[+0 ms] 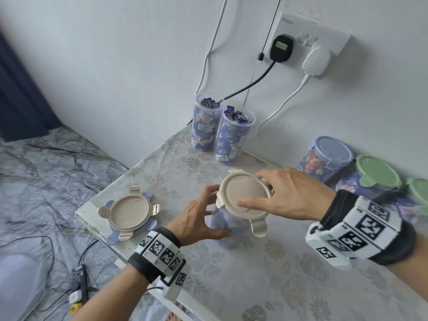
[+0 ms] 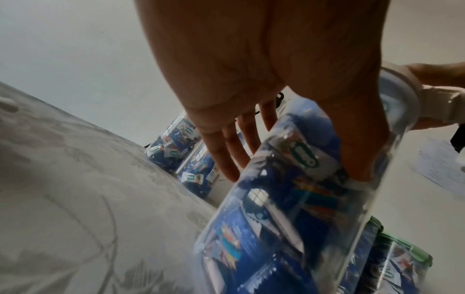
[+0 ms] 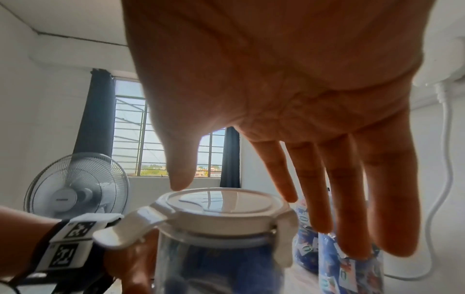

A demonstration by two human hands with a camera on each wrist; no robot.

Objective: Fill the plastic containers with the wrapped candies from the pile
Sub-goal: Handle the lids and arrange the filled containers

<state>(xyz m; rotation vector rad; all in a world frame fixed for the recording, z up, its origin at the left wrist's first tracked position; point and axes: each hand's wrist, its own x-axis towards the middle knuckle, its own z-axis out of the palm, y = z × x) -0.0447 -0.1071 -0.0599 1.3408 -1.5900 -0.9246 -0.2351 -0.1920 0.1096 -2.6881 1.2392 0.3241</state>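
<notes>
A clear plastic container [image 1: 225, 231] packed with blue wrapped candies stands mid-table on the floral cloth. My left hand [image 1: 199, 214] grips its side, thumb in front and fingers behind, which the left wrist view shows on the container [image 2: 276, 208]. A beige lid [image 1: 236, 188] sits on top, its front latch sticking out unclipped. My right hand [image 1: 284, 193] hovers flat over the lid [image 3: 221, 201] with straight fingers, the thumb tip touching the lid top. No loose pile of candies is in view.
Two uncovered containers [image 1: 206, 121] [image 1: 234, 135] full of candies stand by the wall. Spare lids [image 1: 129, 212] lie stacked at the table's left edge. Closed jars with a blue lid [image 1: 331, 151] and green lid [image 1: 377, 172] line the right. Cables hang from the wall socket [image 1: 308, 38].
</notes>
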